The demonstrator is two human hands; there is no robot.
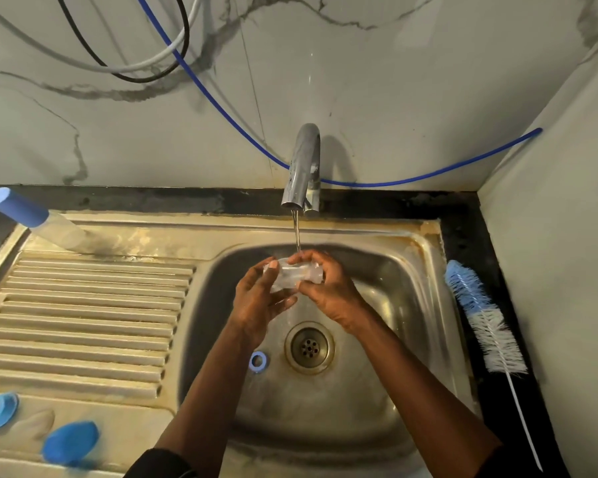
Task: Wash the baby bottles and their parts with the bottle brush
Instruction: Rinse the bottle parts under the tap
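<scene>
Gripping clear part [290,277] (outline blurred), left hand [256,300], right hand [329,292]

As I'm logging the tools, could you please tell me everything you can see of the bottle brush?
The brush lies flat on the black counter right of the sink, with nothing holding it. Its bristle head is blue at the far end and white nearer, on a thin white stem pointing toward the person.
</scene>
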